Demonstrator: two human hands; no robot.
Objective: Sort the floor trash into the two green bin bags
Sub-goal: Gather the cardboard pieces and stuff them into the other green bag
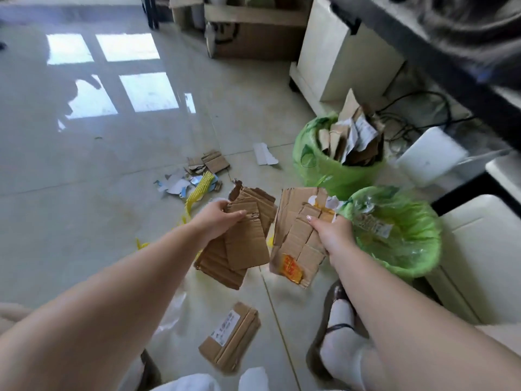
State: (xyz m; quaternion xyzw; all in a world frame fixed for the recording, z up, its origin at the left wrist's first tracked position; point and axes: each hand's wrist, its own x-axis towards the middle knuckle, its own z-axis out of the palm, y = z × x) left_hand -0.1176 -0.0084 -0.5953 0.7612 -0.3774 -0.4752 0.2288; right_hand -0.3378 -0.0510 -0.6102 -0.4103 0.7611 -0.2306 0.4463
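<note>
Head view looks down along both of your bare forearms to a glossy tiled floor (84, 170). Your left hand (218, 217) grips a stack of torn cardboard sheets (239, 244), thumb curled over the upper edge, the stack held up off the floor. Your right hand (332, 235) clasps a second, larger cardboard piece (296, 221) bearing a yellow-and-red label near its lower edge, thumb pressed on its face; its right edge sits just beside the rim of the nearer green bin bag (423, 249). That bag lines a round bin and holds only some clear plastic wrap and white scraps. Beyond it stands the farther green bin bag (315, 162), stuffed with upright cardboard and paper pieces. Left on the floor: a folded cardboard piece with a white shipping label (231, 337) between your feet, a length of yellow strapping (197, 190) beside a heap of blue-and-white paper scraps (176, 184), small corrugated cardboard bits (210, 162) behind them, and a white card scrap (263, 153) near the farther bag. Clear plastic film (172, 314) lies under your left forearm. Cream cabinets (332, 57) and black cables (417, 108) stand to the right of the bags.
</note>
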